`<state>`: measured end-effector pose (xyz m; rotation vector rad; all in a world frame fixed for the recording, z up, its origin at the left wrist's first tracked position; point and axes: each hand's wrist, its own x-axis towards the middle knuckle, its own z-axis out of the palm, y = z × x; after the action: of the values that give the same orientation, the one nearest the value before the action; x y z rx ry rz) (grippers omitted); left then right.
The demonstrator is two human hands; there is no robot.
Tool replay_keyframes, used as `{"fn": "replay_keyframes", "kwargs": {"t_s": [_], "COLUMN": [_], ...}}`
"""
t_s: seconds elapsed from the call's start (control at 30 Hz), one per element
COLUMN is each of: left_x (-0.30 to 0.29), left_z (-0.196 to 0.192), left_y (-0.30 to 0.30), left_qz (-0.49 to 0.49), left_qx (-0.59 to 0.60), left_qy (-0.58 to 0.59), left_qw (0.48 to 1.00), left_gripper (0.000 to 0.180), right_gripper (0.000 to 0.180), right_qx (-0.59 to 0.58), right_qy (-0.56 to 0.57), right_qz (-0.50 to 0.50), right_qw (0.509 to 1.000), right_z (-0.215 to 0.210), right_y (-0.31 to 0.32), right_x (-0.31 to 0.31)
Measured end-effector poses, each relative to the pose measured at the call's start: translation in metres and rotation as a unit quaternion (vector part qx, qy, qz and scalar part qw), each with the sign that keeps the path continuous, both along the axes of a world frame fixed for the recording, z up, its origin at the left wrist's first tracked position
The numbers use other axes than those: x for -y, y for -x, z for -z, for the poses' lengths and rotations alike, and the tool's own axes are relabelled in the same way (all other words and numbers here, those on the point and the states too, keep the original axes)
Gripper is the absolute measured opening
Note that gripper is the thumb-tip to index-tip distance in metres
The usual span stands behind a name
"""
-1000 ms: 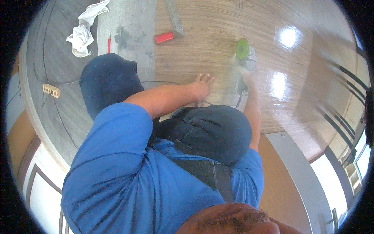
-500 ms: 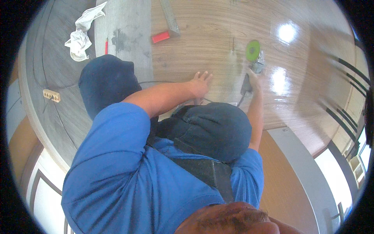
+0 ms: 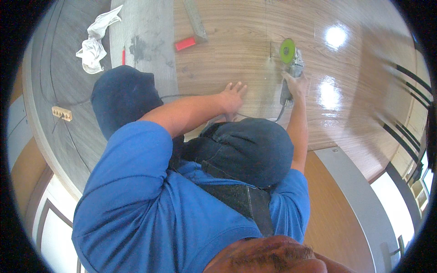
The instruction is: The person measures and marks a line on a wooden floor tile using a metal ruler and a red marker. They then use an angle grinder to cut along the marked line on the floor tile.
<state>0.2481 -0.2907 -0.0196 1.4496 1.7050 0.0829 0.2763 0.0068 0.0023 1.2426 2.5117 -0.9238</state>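
The right hand [image 3: 296, 84] grips an angle grinder [image 3: 290, 68] with its green disc at a thin cut line in the wood-look floor panel [image 3: 236, 41], while the left hand [image 3: 233, 96] lies open and flat just beside it, apparently pinning the panel.

No packages, labels, signs or screens show anywhere in this view; nothing on the wood-grain panel or the grey floor bears a printed tag or wrapper that can be made out; small markings, if any, are too blurred to tell.
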Motion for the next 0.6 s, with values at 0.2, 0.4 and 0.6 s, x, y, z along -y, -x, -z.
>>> {"fn": "replay_keyframes", "kwargs": {"t_s": [0.2,0.4,0.6], "left_x": [0.0,0.0,0.001], "left_z": [-0.003,-0.006,-0.004], "left_y": [-0.001,0.0,-0.003], "left_qz": [0.013,-0.013,-0.005], "left_qx": [-0.019,0.016,-0.004], "left_qy": [-0.003,0.015,0.007], "left_qw": [1.0,1.0,1.0], "left_gripper": [0.059,0.082,0.067], "right_gripper": [0.073,0.075,0.076], "right_qx": [0.001,0.014,0.013], "right_qy": [-0.015,-0.013,-0.025], "right_qz": [-0.024,-0.031,-0.044], "right_qw": [1.0,0.999,0.999], "right_z": [0.016,0.016,0.018], "right_y": [-0.002,0.002,0.002], "right_x": [-0.002,-0.001,-0.003]}}
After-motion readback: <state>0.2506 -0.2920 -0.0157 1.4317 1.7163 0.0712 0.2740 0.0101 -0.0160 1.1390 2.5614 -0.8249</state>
